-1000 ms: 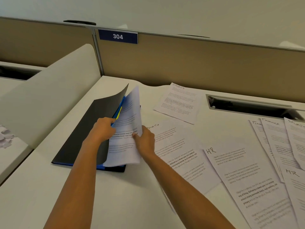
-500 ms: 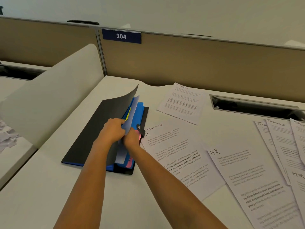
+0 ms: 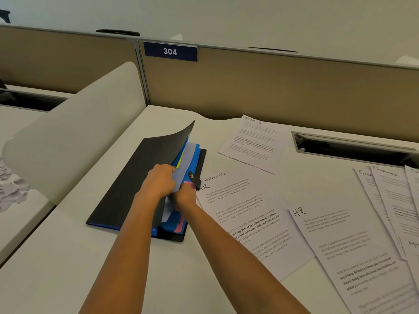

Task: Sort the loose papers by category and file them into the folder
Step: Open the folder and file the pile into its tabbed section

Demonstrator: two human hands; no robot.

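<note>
Folder (image 3: 136,177) lies on the left part of the white desk (image 3: 68,268), spine toward me and to the left, its black front cover raised and bowed over the contents. My left hand (image 3: 158,182) grips the folder by the free edge of that cover, fingers curled round it, propping it open. My right hand (image 3: 186,197) sits just beside the left, fingers curled in on the near edge of a pale sheet (image 3: 188,159) that stands between the cover and the blue dividers (image 3: 197,152); fingertips hidden, but it reads as a pinch on the paper. Yellow tab (image 3: 179,160) shows under the cover, pink tab (image 3: 189,185) just past my right knuckles. Black snap strap (image 3: 194,179) sticks up from the folder's right edge. Loose papers spread to the right: an HR sheet (image 3: 244,214) touching the folder's edge, lying over another sheet whose handwritten heading (image 3: 215,175) peeks out above it; a second HR sheet (image 3: 340,241) overlapping the first one's right side; a SPORTS sheet (image 3: 251,139) farther back, apart from the rest; FINANCE sheets (image 3: 385,189) fanned at the far right. Cable slot (image 3: 353,148) is cut in the desk behind them. Tan partition (image 3: 272,91) at the back carries a blue plate reading 304 (image 3: 170,51).
</note>
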